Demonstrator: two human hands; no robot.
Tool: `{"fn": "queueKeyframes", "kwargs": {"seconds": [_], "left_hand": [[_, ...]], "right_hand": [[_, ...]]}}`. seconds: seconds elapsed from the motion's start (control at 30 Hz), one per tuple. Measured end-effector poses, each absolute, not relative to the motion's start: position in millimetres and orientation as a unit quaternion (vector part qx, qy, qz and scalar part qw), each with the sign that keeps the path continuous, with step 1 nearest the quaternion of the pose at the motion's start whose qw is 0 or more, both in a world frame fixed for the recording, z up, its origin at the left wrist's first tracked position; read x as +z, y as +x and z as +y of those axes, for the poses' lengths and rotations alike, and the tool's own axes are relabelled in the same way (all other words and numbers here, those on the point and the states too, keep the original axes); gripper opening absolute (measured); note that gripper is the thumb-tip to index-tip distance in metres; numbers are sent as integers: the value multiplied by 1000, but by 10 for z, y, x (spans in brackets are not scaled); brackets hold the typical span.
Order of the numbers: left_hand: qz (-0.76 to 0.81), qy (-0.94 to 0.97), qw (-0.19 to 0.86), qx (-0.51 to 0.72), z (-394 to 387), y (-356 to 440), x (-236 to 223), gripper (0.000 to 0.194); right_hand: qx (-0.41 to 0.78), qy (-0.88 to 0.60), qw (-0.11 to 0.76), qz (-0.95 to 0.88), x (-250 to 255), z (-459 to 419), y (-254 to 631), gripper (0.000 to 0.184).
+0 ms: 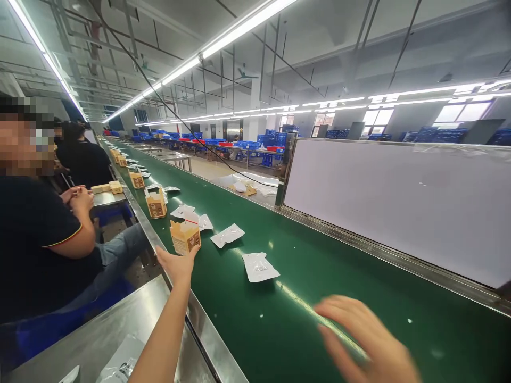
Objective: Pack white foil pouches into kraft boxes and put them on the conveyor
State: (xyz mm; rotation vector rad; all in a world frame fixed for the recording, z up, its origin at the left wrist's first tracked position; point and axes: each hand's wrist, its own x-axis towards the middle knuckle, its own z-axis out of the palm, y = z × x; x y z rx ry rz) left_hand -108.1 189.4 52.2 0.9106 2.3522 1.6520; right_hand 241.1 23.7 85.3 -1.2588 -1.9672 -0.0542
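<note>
My left hand (179,263) reaches over the belt's near edge, thumb and fingers spread around the near side of a small yellow-brown carton (186,237) with raised top flaps. The thumb appears to touch the carton's lower right; a firm grip is not visible. A thin red strip shows at its top. My right hand (361,340), smeared by motion, hovers over the green belt (287,324) with thumb and fingers apart and nothing between them. Nearest to it lies a white sachet (260,267), with another sachet (227,235) farther back.
More open cartons (155,204) and sachets stand along the belt. A metal side table (131,303) holds a clear-and-white packet (122,361) at lower left. A seated co-worker (43,239) is at left. A white panel (391,207) borders the far side.
</note>
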Motion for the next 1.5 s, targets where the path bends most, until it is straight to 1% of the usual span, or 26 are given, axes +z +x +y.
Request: {"fn": "queueKeyframes", "kwargs": {"seconds": [0.1, 0.13, 0.17, 0.2, 0.23, 0.3, 0.33, 0.4, 0.47, 0.5, 0.57, 0.63, 0.67, 0.7, 0.77, 0.83, 0.93, 1.03, 1.1, 1.17, 1.23, 1.3, 1.33, 1.37, 1.47, 1.5], "left_hand": [[787, 309, 86, 528, 2115, -1177, 448, 120], [789, 311, 100, 520, 2174, -1209, 427, 118], [789, 316, 116, 513, 2223, -1241, 410, 115], [788, 322, 133, 507, 2263, -1271, 397, 110], [786, 329, 148, 502, 2290, -1294, 387, 103], [779, 344, 165, 497, 2293, -1304, 381, 86], [773, 357, 163, 498, 2265, -1283, 384, 78], [754, 391, 145, 507, 2138, -1174, 393, 68], [724, 430, 121, 526, 1926, -976, 391, 63], [707, 449, 114, 534, 1794, -851, 382, 62], [669, 483, 123, 551, 1502, -574, 346, 62], [622, 511, 177, 567, 1203, -304, 299, 63], [599, 520, 214, 570, 1064, -186, 279, 64], [581, 524, 249, 572, 937, -84, 261, 66], [569, 517, 287, 572, 730, 63, 239, 69], [577, 513, 286, 568, 589, 138, 222, 69], [583, 527, 280, 552, 471, 167, 186, 69], [577, 547, 284, 536, 416, 173, 153, 69], [575, 555, 277, 533, 394, 191, 154, 70], [567, 583, 228, 535, 371, 226, 172, 68], [536, 640, 130, 535, 337, 283, 189, 61], [487, 693, 34, 530, 294, 353, 182, 53], [470, 705, 9, 531, 272, 387, 165, 51], [464, 707, 5, 533, 253, 416, 139, 51], [486, 692, 48, 532, 221, 472, 24, 52], [496, 687, 65, 527, 215, 487, -18, 54]], "right_hand": [[1, -496, 238, -835, 526, 1058, 1879, 53], [18, -500, 203, -842, 388, 1294, 1784, 61], [37, -502, 181, -845, 251, 1491, 1728, 66], [52, -503, 176, -845, 125, 1647, 1704, 65], [62, -502, 182, -843, 18, 1760, 1702, 60], [67, -502, 215, -835, -118, 1872, 1731, 49], [67, -506, 238, -826, -139, 1882, 1751, 47], [70, -523, 290, -798, -82, 1829, 1796, 40], [77, -546, 341, -761, 107, 1681, 1853, 32], [95, -549, 390, -733, 246, 1568, 1886, 29], [168, -517, 523, -656, 577, 1271, 1946, 25], [268, -437, 643, -569, 916, 925, 1971, 24], [310, -396, 669, -547, 1060, 757, 1964, 23], [338, -371, 669, -547, 1177, 605, 1946, 23], [353, -384, 637, -567, 1317, 372, 1901, 22], [320, -451, 604, -573, 1356, 232, 1885, 22], [254, -537, 605, -530, 1349, 126, 1957, 27], [201, -554, 611, -529, 1354, 66, 2071, 27], [138, -532, 580, -601, 1336, 43, 2102, 20], [48, -478, 519, -707, 1266, 34, 2067, 15], [-43, -425, 448, -785, 1146, 32, 1979, 19], [-79, -405, 391, -823, 1023, 28, 1884, 24], [-58, -411, 368, -832, 981, 23, 1854, 25], [-8, -423, 346, -837, 961, 16, 1843, 29], [228, -422, 274, -833, 1019, -38, 1920, 48], [284, -412, 248, -830, 1053, -65, 1966, 55]]}}
